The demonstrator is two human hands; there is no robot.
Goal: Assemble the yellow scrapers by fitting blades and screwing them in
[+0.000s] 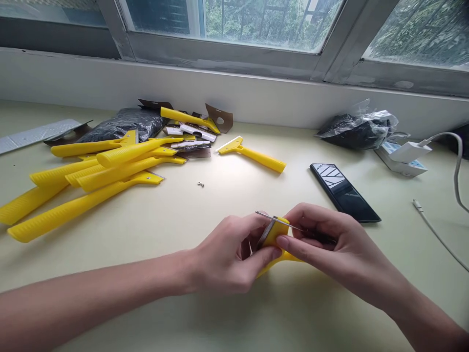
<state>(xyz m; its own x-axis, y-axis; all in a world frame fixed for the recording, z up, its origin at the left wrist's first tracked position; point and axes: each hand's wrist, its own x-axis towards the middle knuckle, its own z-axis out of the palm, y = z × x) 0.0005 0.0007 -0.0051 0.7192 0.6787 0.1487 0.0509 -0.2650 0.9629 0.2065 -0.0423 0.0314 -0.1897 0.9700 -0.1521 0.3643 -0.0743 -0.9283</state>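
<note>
While my left hand [229,254] pinches the yellow scraper [274,239], I guide the blade [273,220] squarely with my right hand [322,239], both sets of fingers closed tight.

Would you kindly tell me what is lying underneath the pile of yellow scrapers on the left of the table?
Under the pile of yellow scrapers mostly the bare table shows. At its far end the scrapers overlap a black plastic bag and small printed packets. Anything else beneath the handles is covered.

Pale yellow-green tabletop [154,313], white wall ledge [256,98], grey-framed windows [227,49], daylight, green foliage [271,19] outside
</note>
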